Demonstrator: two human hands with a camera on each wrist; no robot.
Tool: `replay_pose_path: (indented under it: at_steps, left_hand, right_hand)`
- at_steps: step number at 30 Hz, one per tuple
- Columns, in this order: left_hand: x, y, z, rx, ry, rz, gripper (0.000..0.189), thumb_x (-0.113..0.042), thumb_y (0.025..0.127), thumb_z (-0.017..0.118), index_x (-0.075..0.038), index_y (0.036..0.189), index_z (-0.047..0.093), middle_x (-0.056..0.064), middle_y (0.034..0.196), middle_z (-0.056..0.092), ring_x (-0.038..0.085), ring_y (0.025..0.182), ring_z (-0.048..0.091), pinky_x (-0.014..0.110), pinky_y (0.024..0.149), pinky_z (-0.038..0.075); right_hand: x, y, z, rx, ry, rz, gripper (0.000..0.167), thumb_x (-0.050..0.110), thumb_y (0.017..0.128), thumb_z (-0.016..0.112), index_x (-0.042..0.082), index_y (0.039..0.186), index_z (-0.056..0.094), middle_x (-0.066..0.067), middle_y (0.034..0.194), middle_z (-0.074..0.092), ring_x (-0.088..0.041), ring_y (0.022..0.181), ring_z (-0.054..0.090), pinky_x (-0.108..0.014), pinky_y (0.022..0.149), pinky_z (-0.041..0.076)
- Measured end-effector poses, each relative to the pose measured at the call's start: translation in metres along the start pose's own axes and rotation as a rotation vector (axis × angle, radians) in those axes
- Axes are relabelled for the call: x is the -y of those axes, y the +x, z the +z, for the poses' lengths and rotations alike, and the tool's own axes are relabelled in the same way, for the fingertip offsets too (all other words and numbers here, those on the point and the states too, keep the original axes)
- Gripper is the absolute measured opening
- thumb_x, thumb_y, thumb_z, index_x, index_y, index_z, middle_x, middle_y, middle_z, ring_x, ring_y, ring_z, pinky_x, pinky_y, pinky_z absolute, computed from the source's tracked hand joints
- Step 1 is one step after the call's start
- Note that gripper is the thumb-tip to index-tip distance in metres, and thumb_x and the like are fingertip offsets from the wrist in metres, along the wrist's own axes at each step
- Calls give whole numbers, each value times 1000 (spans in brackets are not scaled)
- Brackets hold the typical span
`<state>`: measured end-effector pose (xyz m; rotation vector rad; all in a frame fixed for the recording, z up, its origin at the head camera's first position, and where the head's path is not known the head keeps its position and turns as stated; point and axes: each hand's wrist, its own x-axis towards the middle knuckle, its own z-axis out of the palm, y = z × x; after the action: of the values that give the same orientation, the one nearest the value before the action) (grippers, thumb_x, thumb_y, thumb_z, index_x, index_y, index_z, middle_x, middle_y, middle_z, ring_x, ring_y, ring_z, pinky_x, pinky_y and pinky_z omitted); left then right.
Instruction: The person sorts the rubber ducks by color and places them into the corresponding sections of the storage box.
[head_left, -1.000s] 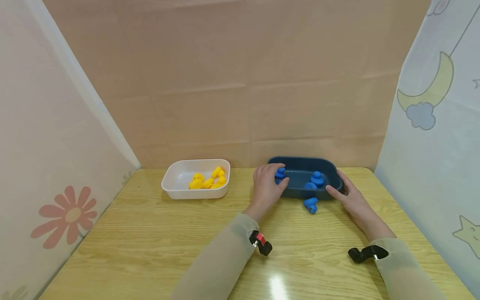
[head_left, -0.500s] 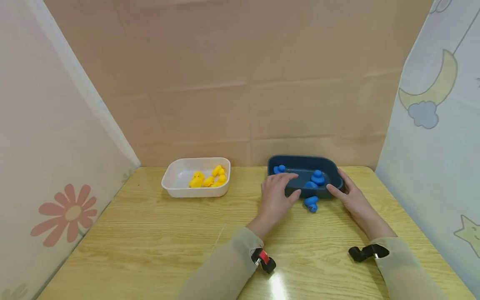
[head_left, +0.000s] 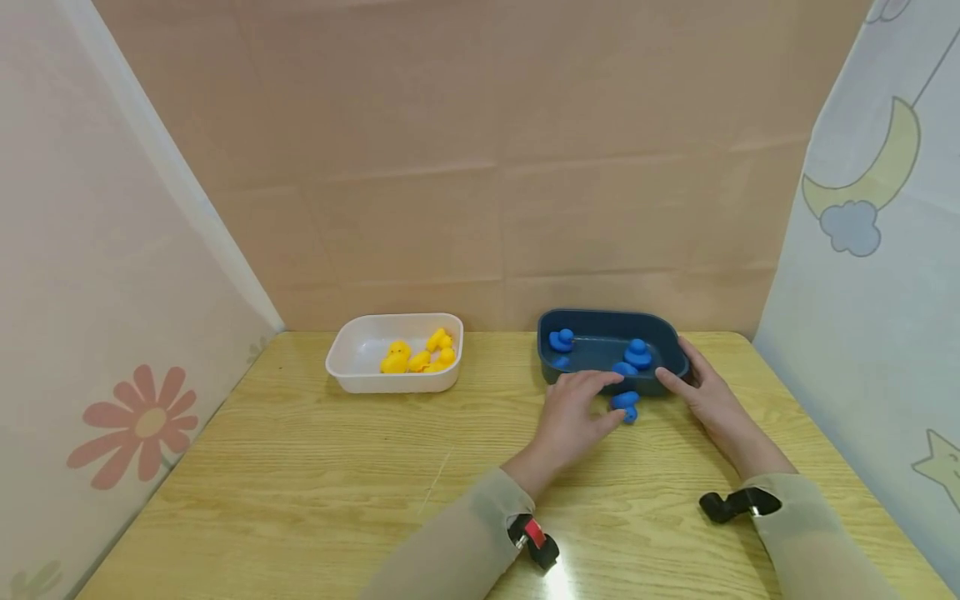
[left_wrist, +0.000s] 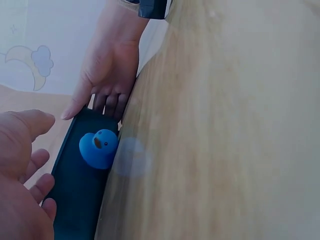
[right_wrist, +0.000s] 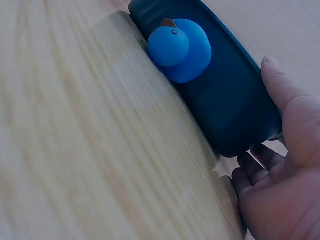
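A small blue rubber duck (head_left: 624, 402) sits on the table just in front of the dark blue tray (head_left: 592, 317); the left wrist view shows the face of this duck (left_wrist: 98, 149). Reaching in from its left, my left hand (head_left: 567, 421) has thumb and fingers spread, with nothing held; the thumb tip overlaps the duck in the head view. At the tray's right front corner my right hand (head_left: 708, 404) grips it, thumb at the front and fingers round the end. Inside the tray are several blue ducks, one at the left (head_left: 561, 340) and one at the right (head_left: 637, 354).
To the left on the wooden table (head_left: 300, 467) stands a white tray (head_left: 352, 382) holding several yellow ducks (head_left: 395, 358). A brown paper backdrop (head_left: 405, 200) rises behind the table's far edge, and printed cloth walls flank both sides.
My left hand has moved out of the tray's left end, toward me and rightward to the duck on the table. The right hand has stayed at the tray's corner.
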<state>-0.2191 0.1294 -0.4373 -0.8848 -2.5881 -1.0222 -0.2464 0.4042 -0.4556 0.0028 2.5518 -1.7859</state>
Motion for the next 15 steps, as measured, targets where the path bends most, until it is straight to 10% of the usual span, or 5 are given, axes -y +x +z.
replay_pose_path:
  at_steps: [15]
  left_hand:
    - [3,2,12,98,76,67,50,-39,106,79,-30,154,68,-15,155,63,14,143,56,36,112,45]
  right_hand:
    - [-1,-1,0,0,-10,-13,99,41,114,65,25,177,-10,-13,183,-8,-48,166,4,-68,131,12]
